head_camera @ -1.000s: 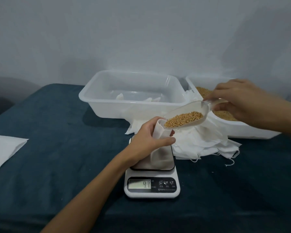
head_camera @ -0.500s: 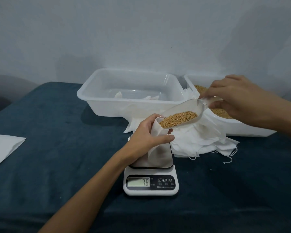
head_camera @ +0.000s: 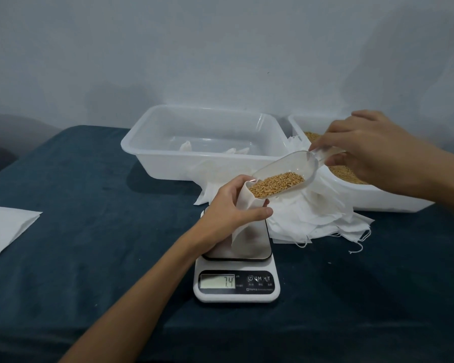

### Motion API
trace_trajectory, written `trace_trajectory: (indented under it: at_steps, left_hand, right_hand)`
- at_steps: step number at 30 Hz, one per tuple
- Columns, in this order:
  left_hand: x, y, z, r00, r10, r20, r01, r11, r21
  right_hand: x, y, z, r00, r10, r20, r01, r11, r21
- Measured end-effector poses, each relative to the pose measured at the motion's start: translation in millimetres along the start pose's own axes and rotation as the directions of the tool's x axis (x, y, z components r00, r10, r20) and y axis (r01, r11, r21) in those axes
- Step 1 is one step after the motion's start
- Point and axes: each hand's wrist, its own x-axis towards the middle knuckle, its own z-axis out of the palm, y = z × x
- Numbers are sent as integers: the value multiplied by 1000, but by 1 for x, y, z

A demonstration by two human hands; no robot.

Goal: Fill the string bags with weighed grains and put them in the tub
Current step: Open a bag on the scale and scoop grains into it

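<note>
My left hand point(head_camera: 231, 205) grips the mouth of a small white string bag point(head_camera: 243, 226) that stands on the plate of a white kitchen scale point(head_camera: 236, 284); the display reads 74. My right hand point(head_camera: 364, 150) pinches the handle of a clear plastic scoop point(head_camera: 294, 169) loaded with golden grains point(head_camera: 277, 180). The scoop's tip sits tilted at the bag's opening. Behind the scale stands a clear tub point(head_camera: 207, 163) with a few white filled bags point(head_camera: 186, 146) inside.
A white bin of grains point(head_camera: 351, 192) sits at the back right under my right hand. A heap of empty white string bags point(head_camera: 320, 218) lies between bin and scale. A white sheet point(head_camera: 5, 226) lies at the left on the dark blue tablecloth.
The scoop's tip has come lower, to the bag's mouth. The scale reading fell from 97 to 76 to 74. My left hand keeps hold of the bag.
</note>
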Motion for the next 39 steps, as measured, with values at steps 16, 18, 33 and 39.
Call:
trace_trajectory:
  at_steps: [16,18,33,39]
  left_hand:
    - [0,1,0,1000,5,1,-5,1000,3]
    - [1,0,-1,1000,3,1,-3,1000,-3]
    - [3,-3,-2,1000,11,1,-11,999,-38]
    - [3,-4,-2,1000,9,-4,-9,999,-43]
  right_hand:
    - [1,-1,-1,1000,-1,3,1,1000,-9]
    - [2,0,1,1000,-15,-10,15,1000,-22]
    - [3,3,6,995,-65,-73,60,996,-65]
    - [3,4,6,993,-77,-86,71,994,-77]
